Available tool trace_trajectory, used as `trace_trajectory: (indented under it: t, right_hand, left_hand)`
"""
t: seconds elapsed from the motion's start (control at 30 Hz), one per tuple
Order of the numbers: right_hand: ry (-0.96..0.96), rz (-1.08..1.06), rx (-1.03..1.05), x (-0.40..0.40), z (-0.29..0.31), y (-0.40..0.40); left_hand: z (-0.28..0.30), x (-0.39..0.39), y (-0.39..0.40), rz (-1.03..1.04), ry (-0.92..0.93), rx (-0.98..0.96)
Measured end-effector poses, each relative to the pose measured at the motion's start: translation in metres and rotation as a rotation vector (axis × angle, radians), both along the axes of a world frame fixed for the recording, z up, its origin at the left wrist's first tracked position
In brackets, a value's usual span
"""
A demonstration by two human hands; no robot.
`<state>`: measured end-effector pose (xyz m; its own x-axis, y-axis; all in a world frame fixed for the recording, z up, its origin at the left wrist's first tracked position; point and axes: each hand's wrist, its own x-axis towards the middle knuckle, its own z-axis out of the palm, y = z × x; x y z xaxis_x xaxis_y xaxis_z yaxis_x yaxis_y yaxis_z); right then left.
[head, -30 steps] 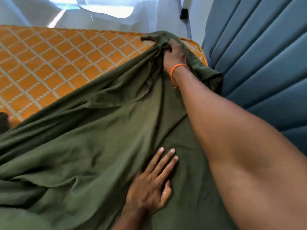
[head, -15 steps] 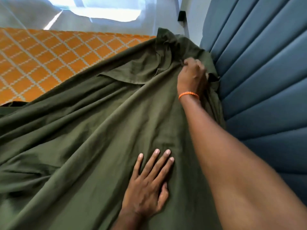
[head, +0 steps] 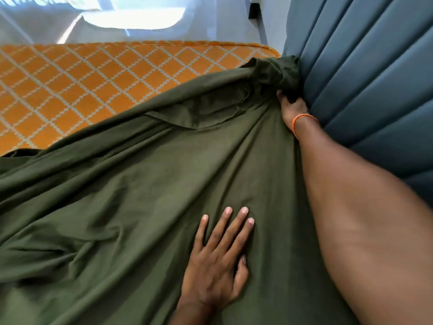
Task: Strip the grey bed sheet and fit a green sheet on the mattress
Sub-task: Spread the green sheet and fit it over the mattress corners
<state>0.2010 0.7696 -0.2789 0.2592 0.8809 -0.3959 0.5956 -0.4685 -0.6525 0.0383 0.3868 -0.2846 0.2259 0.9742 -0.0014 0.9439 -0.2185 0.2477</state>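
A dark green sheet (head: 145,195) lies rumpled over most of the mattress (head: 77,78), whose orange cover with a white diamond pattern shows bare at the upper left. My left hand (head: 219,261) rests flat on the sheet with its fingers spread, low in the middle. My right hand (head: 291,109), with an orange thread band at the wrist, is pushed down between the mattress and the blue padded headboard (head: 365,73), its fingers hidden in a bunched corner of the green sheet. No grey sheet is in view.
The padded headboard fills the right side. Beyond the mattress's far edge hangs pale sheer fabric (head: 121,22) with bright light behind it, and a small dark box (head: 253,11) sits on the wall next to the headboard.
My right hand has carried the sheet's corner from the top of the mattress down to the right, into the gap at the headboard. My left hand has stayed flat on the sheet.
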Motion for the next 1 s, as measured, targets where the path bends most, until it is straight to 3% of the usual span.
trace_trajectory:
  t: [0.1, 0.2, 0.3, 0.37, 0.47, 0.6, 0.73, 1.0]
  right_hand:
    - [-0.176, -0.045, 0.014, -0.009, 0.005, -0.007]
    - [-0.343, -0.02, 0.182, -0.019, 0.008, -0.046]
    - [-0.458, 0.059, 0.385, -0.03, -0.004, -0.139]
    - [-0.435, 0.115, 0.438, -0.034, -0.004, -0.216]
    - [-0.368, 0.173, 0.42, -0.035, 0.005, -0.329]
    - [-0.606, 0.189, 0.205, -0.008, 0.012, -0.436]
    - [-0.76, 0.277, 0.11, 0.008, 0.004, -0.437]
    - [-0.726, 0.219, 0.251, 0.01, -0.019, -0.418]
  left_hand:
    - [0.0, 0.001, -0.001, 0.0, 0.007, 0.006]
    - [0.0, 0.002, 0.0, 0.0, 0.021, 0.002]
    - [-0.001, 0.002, 0.0, 0.003, 0.032, -0.004]
    - [-0.002, 0.002, -0.001, 0.004, 0.032, 0.002]
    - [-0.005, 0.002, -0.001, 0.001, 0.021, 0.014]
    - [-0.006, 0.004, -0.006, 0.014, 0.019, 0.029]
    - [-0.008, 0.004, -0.008, 0.003, 0.048, 0.066]
    - [-0.003, 0.003, -0.002, -0.083, 0.121, 0.081]
